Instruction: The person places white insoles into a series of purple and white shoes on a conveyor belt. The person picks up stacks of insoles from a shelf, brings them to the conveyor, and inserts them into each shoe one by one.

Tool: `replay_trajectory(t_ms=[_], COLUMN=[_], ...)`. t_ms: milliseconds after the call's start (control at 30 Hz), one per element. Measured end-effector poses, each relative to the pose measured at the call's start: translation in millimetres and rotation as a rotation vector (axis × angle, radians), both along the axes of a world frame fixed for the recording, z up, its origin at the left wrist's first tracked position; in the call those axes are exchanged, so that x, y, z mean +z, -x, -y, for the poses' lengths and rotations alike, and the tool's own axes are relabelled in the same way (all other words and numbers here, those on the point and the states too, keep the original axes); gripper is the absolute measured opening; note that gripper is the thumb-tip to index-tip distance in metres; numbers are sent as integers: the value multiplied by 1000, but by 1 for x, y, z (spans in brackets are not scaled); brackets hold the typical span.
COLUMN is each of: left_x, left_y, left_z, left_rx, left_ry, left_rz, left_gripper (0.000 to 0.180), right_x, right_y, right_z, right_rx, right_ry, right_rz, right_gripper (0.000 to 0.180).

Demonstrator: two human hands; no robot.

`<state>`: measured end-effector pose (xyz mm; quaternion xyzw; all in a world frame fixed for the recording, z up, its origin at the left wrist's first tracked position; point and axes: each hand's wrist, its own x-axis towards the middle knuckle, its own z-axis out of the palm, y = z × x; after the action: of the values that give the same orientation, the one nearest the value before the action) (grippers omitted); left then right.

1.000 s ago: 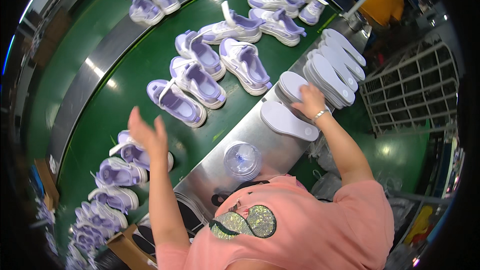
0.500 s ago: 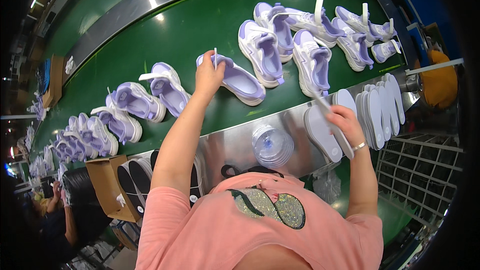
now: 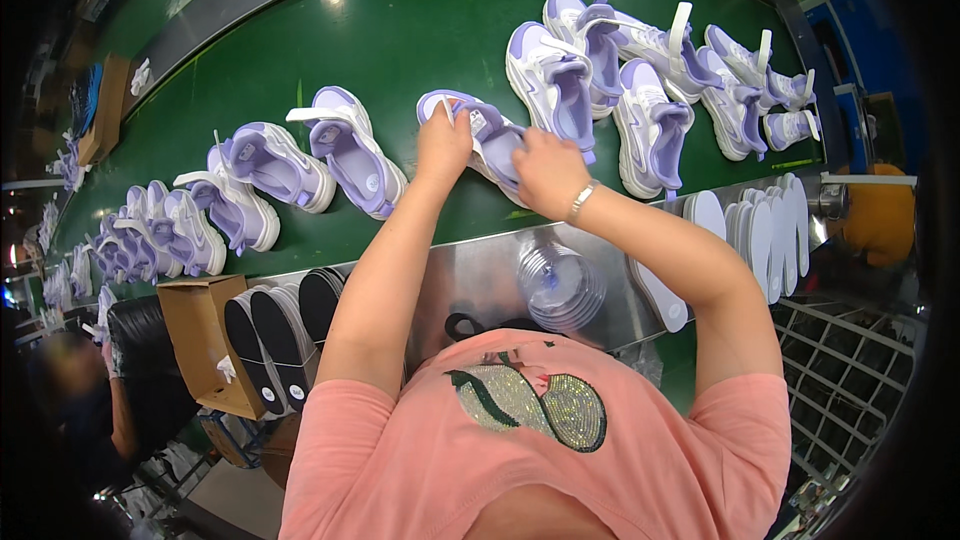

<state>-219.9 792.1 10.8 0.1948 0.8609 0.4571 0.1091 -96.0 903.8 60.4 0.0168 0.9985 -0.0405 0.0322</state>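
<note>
1. Head view, centre: a lilac-and-white shoe (image 3: 497, 155) lies on the green worktop (image 3: 430, 40), slanted, its toe toward the upper left and its heel toward the lower right.
2. Head view, just left of centre: the left hand (image 3: 443, 145) is at the front of this shoe, its grip closed on the tongue area, with the thumb against a pale strap.
3. Head view, right of centre: the right hand (image 3: 552, 175) reaches over the shoe's opening near the heel, fingers bent downward and slightly blurred; whether this grip is clamped on anything cannot be told. A bracelet (image 3: 580, 202) circles the wrist.
4. Head view, upper right: more matching shoes (image 3: 652, 130) stand close together, some with straps sticking up.
5. Head view, left: a row of similar shoes (image 3: 275, 170) runs toward the lower left.
6. Head view, below the hands: on a metal ledge (image 3: 465, 280) sit clear round plastic pieces (image 3: 562, 290), with white insoles (image 3: 775, 240) at right and black insoles (image 3: 275, 345) at left, beside an open carton (image 3: 200, 325).
</note>
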Motion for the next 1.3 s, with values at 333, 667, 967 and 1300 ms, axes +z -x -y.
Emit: replay_trajectory(t_ms=[333,667,967,1300], left_x=[2,1,0,-8], left_y=[-8,-18,-11,-8], left_z=[-2,4,6,5], left_rx=[54,58,37,23], left_ry=[23,-139,-53,-109], left_rz=[13,167,104,147], left_gripper=[30,28,31,32], right_x=[26,-44,-30,-8], right_y=[5,38,66,45], right_z=[9,3,13,1], right_rx=[143,121,129,218], right_ry=[-33,35,-70,-34], right_rz=[257,390,796,686], right_gripper=[13,16,31,21])
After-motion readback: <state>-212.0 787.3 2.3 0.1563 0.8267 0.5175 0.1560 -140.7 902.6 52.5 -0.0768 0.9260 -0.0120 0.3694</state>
